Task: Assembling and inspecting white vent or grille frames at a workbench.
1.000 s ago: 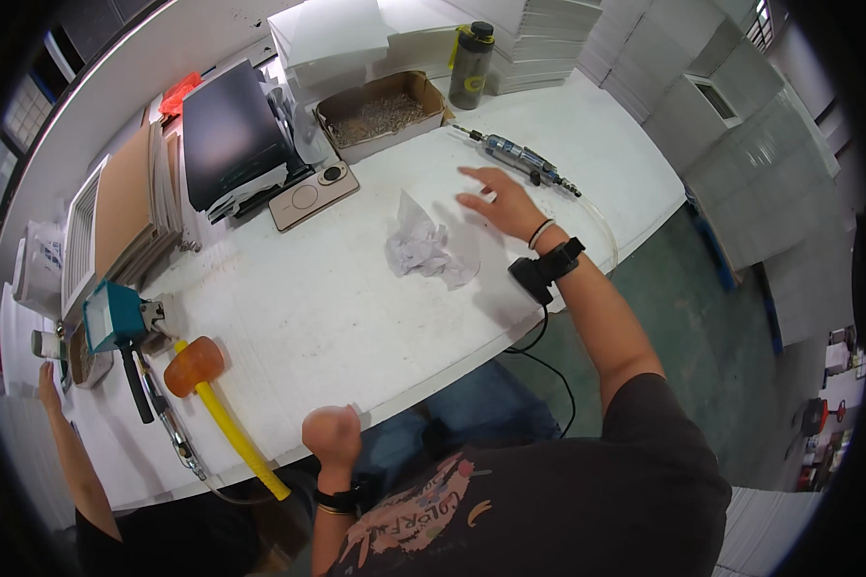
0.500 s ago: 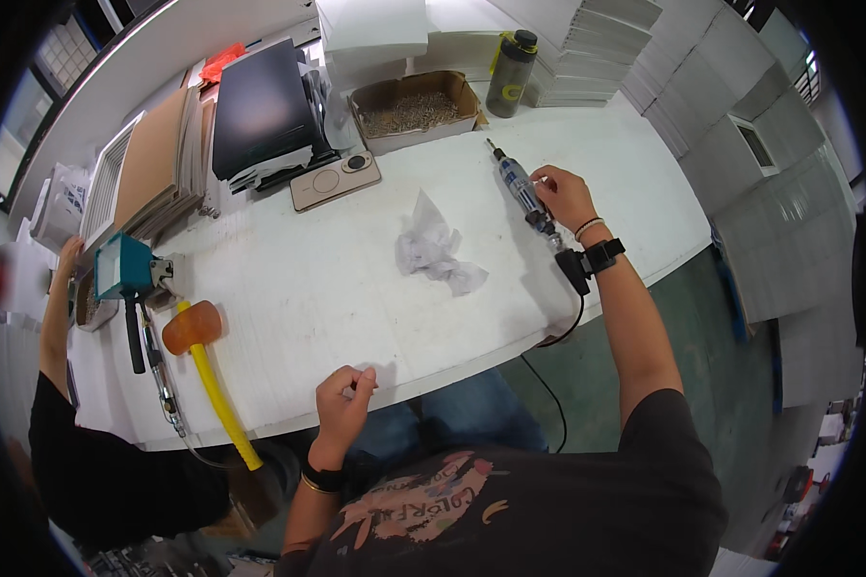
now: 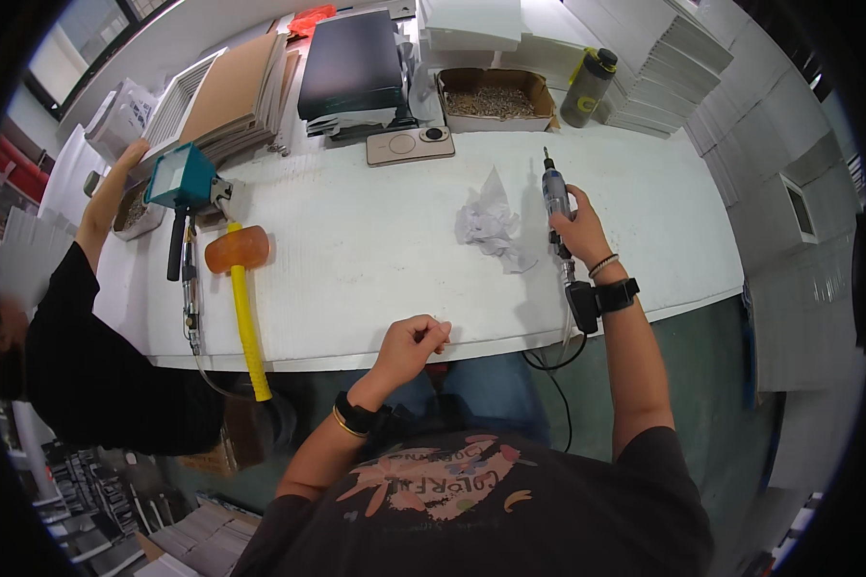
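Note:
My right hand (image 3: 579, 231) is wrapped round the grey-blue body of an electric screwdriver (image 3: 554, 188). The driver's bit points away from me, toward the back of the table, and a black cable runs off its rear end. Near the front edge of the white table, my left hand (image 3: 414, 343) is curled closed; whether anything is inside it is hidden. Between the two hands and farther back lies a crumpled white paper (image 3: 491, 226), touched by neither.
An open box of screws (image 3: 496, 101), a bottle (image 3: 587, 88), a phone (image 3: 410, 146) and a black stack (image 3: 351, 72) line the back. At left are a yellow-handled mallet (image 3: 243, 298), a teal tool (image 3: 185, 178) and another person's arm (image 3: 106, 207).
My right hand has closed round the electric screwdriver and turned it more upright in the picture. My view has shifted, so the table things appear farther right. My left hand remains curled.

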